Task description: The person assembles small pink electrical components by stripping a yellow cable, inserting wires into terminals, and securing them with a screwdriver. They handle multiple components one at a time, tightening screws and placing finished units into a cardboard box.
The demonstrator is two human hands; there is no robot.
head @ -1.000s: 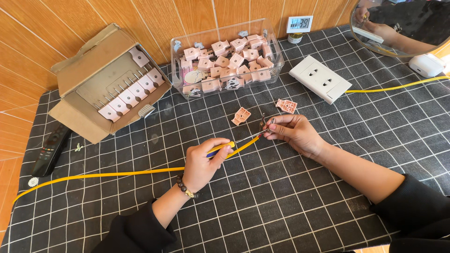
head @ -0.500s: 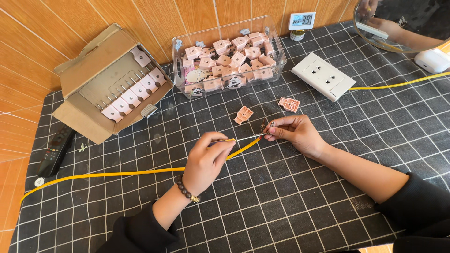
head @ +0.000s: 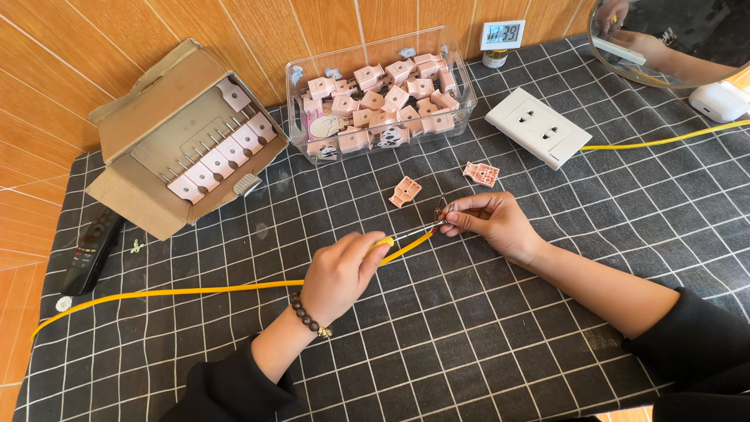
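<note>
My left hand (head: 341, 272) grips a yellow cable (head: 195, 290) near its stripped end, fingers closed around it. The cable runs left across the black grid cloth (head: 469, 344). My right hand (head: 491, 223) pinches the bare wire tips and small metal pins (head: 440, 216) at the cable's end. Two loose pink plug shells lie just beyond: one (head: 405, 191) above the wire end, another (head: 480, 173) above my right hand.
A clear plastic bin (head: 305, 125) of several pink plug parts stands at the back. An open cardboard box (head: 148, 133) with pink pieces sits at left. A white wall socket (head: 539, 126) with a yellow lead, a black remote (head: 92, 248), a small digital display (head: 502, 34) and a round mirror (head: 672, 39) are around.
My left hand slid a little along the yellow cable and closed more over it. My right hand stayed at the wire end, fingers working the tips.
</note>
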